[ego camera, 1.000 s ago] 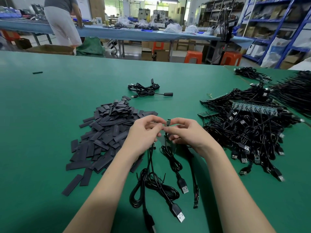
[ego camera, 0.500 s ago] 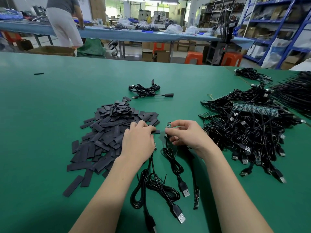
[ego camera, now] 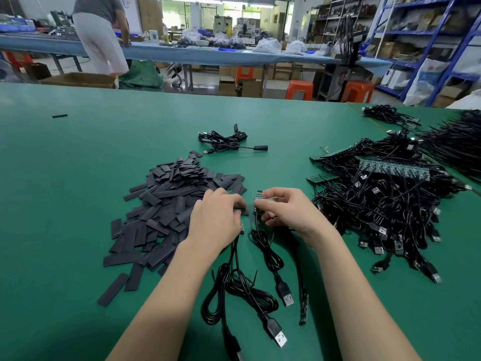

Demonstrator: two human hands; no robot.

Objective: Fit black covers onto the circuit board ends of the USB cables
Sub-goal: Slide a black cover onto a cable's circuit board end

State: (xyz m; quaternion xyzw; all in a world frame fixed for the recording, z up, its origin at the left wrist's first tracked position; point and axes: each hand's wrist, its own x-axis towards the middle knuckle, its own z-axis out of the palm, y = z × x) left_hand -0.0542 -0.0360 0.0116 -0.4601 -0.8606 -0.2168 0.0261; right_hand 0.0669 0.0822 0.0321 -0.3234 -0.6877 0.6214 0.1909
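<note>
covers — L hand fingertips hidden, grip unclear | R hand pinches board

Left hand: palm down, fingers curled forward and lowered, fingertips hidden from view. Right hand: raised slightly, thumb and forefinger pinched together, remaining fingers curled beneath. Both forearms are bare and extended forward, converging toward the centre.
</note>
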